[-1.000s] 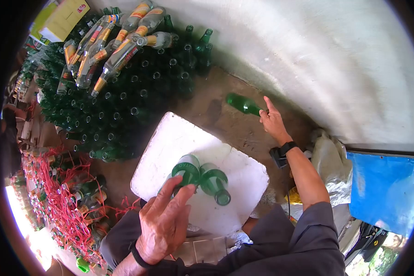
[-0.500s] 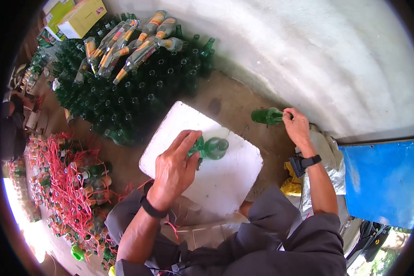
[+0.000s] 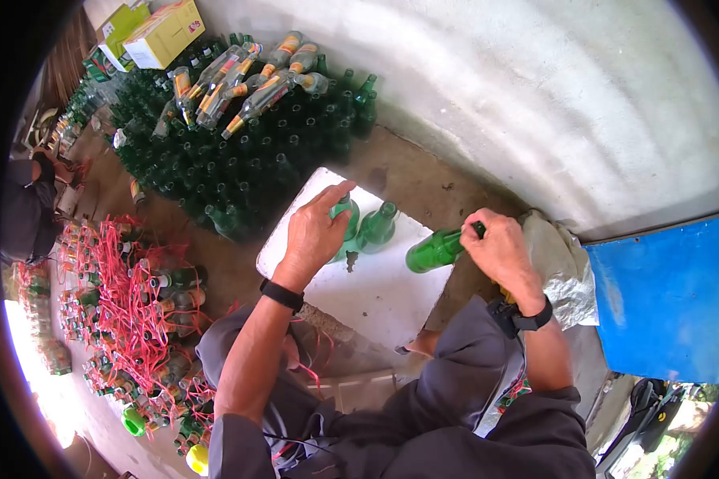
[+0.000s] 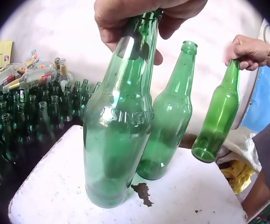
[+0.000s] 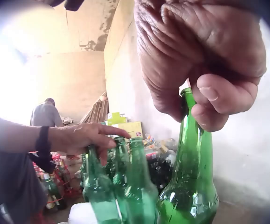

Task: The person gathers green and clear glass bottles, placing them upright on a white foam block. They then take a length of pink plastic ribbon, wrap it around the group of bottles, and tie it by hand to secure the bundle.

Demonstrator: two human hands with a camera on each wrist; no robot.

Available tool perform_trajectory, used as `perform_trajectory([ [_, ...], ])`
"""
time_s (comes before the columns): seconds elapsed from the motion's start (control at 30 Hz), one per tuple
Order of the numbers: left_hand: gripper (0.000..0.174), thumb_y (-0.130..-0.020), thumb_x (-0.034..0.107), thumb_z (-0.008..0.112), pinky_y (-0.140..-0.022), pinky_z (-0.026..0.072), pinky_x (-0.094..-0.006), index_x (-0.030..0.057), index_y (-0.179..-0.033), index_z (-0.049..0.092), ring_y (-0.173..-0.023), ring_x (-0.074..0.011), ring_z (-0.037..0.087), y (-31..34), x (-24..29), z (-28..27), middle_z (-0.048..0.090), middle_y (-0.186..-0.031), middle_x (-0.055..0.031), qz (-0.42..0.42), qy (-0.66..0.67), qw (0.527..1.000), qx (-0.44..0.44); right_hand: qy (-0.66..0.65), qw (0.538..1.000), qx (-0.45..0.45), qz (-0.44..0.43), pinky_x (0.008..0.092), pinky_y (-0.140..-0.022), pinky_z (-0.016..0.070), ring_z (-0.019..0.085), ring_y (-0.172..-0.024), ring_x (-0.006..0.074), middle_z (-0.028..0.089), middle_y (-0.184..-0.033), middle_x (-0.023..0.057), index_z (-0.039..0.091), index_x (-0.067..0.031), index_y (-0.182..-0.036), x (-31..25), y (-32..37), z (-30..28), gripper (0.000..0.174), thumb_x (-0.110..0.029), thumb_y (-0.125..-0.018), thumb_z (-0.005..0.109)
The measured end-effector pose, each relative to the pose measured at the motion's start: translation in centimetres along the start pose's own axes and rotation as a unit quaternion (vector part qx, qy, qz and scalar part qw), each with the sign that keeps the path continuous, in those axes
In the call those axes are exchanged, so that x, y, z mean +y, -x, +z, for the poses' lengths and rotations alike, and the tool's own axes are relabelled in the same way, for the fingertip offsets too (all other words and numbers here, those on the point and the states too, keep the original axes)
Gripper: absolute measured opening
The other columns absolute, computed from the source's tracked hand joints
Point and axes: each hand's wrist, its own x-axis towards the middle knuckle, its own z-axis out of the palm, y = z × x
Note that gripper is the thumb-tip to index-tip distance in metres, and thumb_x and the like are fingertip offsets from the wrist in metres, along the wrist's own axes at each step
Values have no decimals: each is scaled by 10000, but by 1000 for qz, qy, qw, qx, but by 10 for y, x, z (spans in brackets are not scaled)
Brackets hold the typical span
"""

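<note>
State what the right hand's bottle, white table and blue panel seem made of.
Bottle: smooth, glossy glass, judging by its see-through green walls.
White table: dull, apparently painted, with a chip-like dark patch; base material unclear.
Blue panel: perhaps painted metal, given its flat, faintly shiny surface.

Green bottles (image 3: 433,252), white tabletop (image 3: 375,307), blue panel (image 3: 663,295).

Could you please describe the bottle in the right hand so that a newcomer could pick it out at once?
Start from the white table in the middle of the head view. On its side nearer the blue panel, the right hand grips the green bottle by the neck. Unlike the neighbouring bottles, which stand upright on the table, this one is tilted and a brighter green.
</note>
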Motion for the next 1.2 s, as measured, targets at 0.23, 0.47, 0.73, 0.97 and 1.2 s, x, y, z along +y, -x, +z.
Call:
perform_trajectory([
  [0.23, 389, -858, 75, 628, -859, 547, -392, 136, -1240, 667, -983, -330, 689, -3, -1, -6, 715, -1139, -92, -2, 2, 1000, -24, -22, 997, -73, -8, 473, -639, 522, 639, -647, 430, 623, -651, 242, 665, 44, -885, -25, 16, 24, 217, -169, -843, 669],
  [0.47, 373, -864, 72, 618, -853, 548, -398, 148, -1222, 688, -976, -334, 688, -9, -5, -2, 719, -1133, -101, -7, 1, 1000, -28, -17, 995, -95, 10, 446, -607, 504, 627, -606, 403, 613, -639, 239, 683, 47, -940, -31, 5, 41, 227, -161, -850, 675],
  [0.73, 399, -874, 80, 600, -855, 546, -416, 149, -1261, 671, -971, -350, 683, -9, -5, -3, 717, -1136, -116, 7, -9, 999, -31, -71, 995, -70, 25, 383, -571, 490, 629, -555, 301, 615, -637, 221, 693, 52, -952, -23, -5, 57, 235, -164, -862, 691],
  [0.97, 447, -860, 120, 626, -837, 544, -448, 154, -1305, 643, -943, -393, 675, -6, -4, -3, 722, -1070, -165, -20, -23, 999, -32, -82, 992, -84, 37, 429, -596, 495, 630, -595, 370, 603, -621, 214, 686, 38, -938, -25, -8, 58, 312, -258, -852, 730],
  [1.2, 497, -846, 146, 656, -773, 542, -477, 141, -1339, 594, -844, -420, 673, -5, -7, 0, 710, -922, -213, -34, -28, 999, -16, -119, 985, -106, 68, 440, -696, 521, 674, -738, 377, 673, -754, 218, 697, 23, -1028, -11, -5, 65, 429, -340, -813, 774],
])
